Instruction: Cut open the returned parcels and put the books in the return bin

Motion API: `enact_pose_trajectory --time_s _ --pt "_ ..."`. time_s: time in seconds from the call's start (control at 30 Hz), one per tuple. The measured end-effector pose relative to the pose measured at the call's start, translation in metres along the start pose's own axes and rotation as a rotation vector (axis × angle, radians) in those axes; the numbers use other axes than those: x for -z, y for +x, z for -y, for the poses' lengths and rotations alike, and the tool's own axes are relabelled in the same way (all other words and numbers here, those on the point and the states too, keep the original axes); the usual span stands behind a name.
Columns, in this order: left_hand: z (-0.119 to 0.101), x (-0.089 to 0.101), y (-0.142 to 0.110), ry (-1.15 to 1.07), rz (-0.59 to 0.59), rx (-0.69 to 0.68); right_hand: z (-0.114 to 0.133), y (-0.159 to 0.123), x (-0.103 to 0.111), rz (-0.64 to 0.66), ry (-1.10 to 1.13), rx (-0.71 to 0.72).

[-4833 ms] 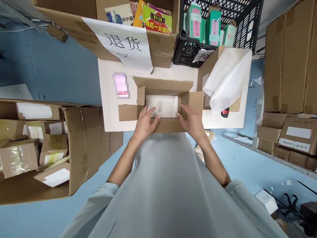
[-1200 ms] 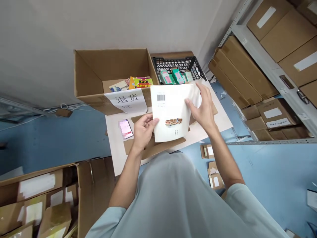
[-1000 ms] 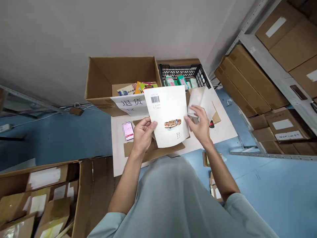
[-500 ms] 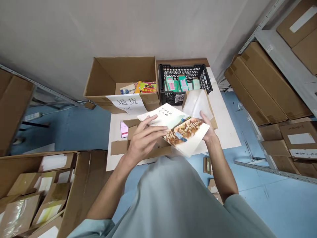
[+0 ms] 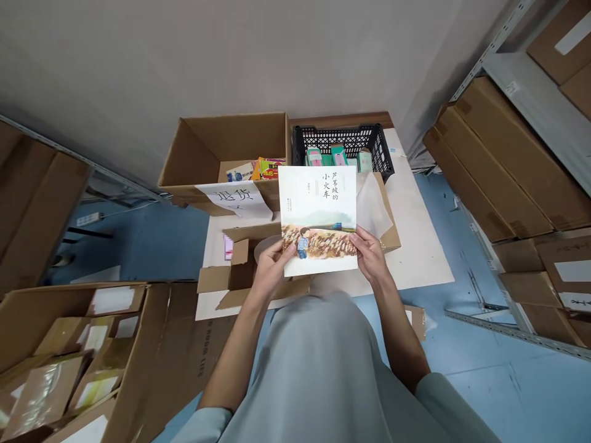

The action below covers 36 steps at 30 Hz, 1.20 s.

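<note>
A square picture book (image 5: 318, 212) is held upright in front of me, its white cover facing me with black characters and a painted child in a striped shirt. My left hand (image 5: 270, 264) grips its lower left edge, thumb on the cover. At the lower right edge, my right hand (image 5: 370, 251) pinches it the same way. Behind and below the book lies an opened small cardboard box (image 5: 241, 261) with its flaps spread. A sheet of white wrapping (image 5: 373, 206) rests on a piece of cardboard (image 5: 391, 229) to the right, partly hidden by the book.
At the table's back stand a large carton (image 5: 189, 151) with colourful packets and a paper sign (image 5: 235, 200), and a black plastic crate (image 5: 385, 154) of green boxes. A phone (image 5: 228, 247) lies left. A big carton of parcels (image 5: 143, 344) sits lower left; shelving (image 5: 498, 58) is right.
The book has turned from slanted to upright, cover squared to me. My left hand has moved from across the cover to its lower left edge; my right hand has shifted slightly left.
</note>
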<state>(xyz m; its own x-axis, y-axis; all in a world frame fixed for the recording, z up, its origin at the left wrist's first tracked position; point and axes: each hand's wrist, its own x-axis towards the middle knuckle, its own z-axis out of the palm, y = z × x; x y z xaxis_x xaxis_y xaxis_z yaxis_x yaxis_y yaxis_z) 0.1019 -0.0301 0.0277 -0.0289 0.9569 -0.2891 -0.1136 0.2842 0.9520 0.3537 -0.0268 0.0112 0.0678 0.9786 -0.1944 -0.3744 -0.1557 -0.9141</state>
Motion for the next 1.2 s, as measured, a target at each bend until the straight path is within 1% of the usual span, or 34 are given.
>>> enact_pose_trajectory --time_s 0.17,0.2,0.23,0.33,0.37,0.4,0.47,0.53,0.57,0.63,0.7,0.77,0.8,0.83,0.87,0.93,0.97,1.0,1.03,1.1,1.13,1.2 --pt "-0.001 -0.011 0.003 -0.045 -0.059 0.014 -0.001 0.005 0.012 0.059 -0.068 -0.010" --pt "-0.002 -0.013 0.003 -0.037 -0.074 0.004 -0.001 0.006 0.012 0.052 -0.099 0.007" --pt "-0.003 -0.014 0.002 -0.016 -0.088 -0.015 -0.001 0.006 0.010 0.018 -0.149 0.042" --pt "-0.008 -0.018 -0.001 0.115 -0.133 -0.115 -0.002 0.003 -0.003 -0.184 -0.381 0.236" --pt "-0.011 -0.019 -0.002 0.168 -0.148 -0.154 -0.002 0.000 -0.010 -0.219 -0.451 0.285" --pt "-0.012 -0.021 -0.004 0.215 -0.161 -0.192 -0.003 -0.004 -0.018 -0.212 -0.499 0.305" --pt "-0.014 -0.027 -0.009 0.289 -0.171 -0.261 -0.004 -0.012 -0.037 -0.108 -0.512 0.276" --pt "-0.011 -0.034 -0.014 0.340 -0.155 -0.327 -0.005 -0.017 -0.056 -0.018 -0.496 0.240" --pt "-0.007 -0.037 -0.018 0.366 -0.141 -0.365 -0.005 -0.019 -0.064 -0.010 -0.505 0.241" --pt "0.002 -0.044 -0.024 0.441 -0.110 -0.461 -0.006 -0.021 -0.078 -0.056 -0.579 0.268" --pt "0.011 -0.048 -0.030 0.534 -0.069 -0.572 -0.005 -0.019 -0.085 -0.143 -0.671 0.296" --pt "0.015 -0.046 -0.031 0.602 0.013 -0.661 -0.001 -0.016 -0.084 -0.195 -0.680 0.315" --pt "0.015 -0.042 -0.030 0.614 0.045 -0.679 0.003 -0.014 -0.081 -0.188 -0.637 0.320" --pt "0.012 -0.035 -0.027 0.607 0.049 -0.676 0.007 -0.013 -0.077 -0.164 -0.568 0.317" --pt "0.008 -0.027 -0.023 0.580 0.017 -0.649 0.011 -0.012 -0.071 -0.130 -0.486 0.304" --pt "-0.002 -0.007 -0.014 0.466 -0.103 -0.526 0.021 -0.014 -0.059 -0.067 -0.326 0.251" --pt "-0.007 0.003 -0.009 0.380 -0.136 -0.434 0.024 -0.015 -0.053 -0.049 -0.262 0.217" --pt "-0.012 0.013 -0.005 0.286 -0.097 -0.337 0.027 -0.017 -0.048 -0.038 -0.213 0.183" --pt "-0.016 0.021 -0.003 0.202 -0.026 -0.239 0.029 -0.019 -0.043 -0.029 -0.177 0.153" --pt "-0.021 0.030 -0.003 0.077 0.104 -0.099 0.029 -0.022 -0.036 -0.014 -0.139 0.110" --pt "-0.022 0.031 -0.005 0.040 0.136 -0.064 0.028 -0.024 -0.034 -0.009 -0.133 0.095" --pt "-0.024 0.029 -0.010 0.002 0.134 -0.053 0.024 -0.026 -0.032 -0.004 -0.132 0.080"
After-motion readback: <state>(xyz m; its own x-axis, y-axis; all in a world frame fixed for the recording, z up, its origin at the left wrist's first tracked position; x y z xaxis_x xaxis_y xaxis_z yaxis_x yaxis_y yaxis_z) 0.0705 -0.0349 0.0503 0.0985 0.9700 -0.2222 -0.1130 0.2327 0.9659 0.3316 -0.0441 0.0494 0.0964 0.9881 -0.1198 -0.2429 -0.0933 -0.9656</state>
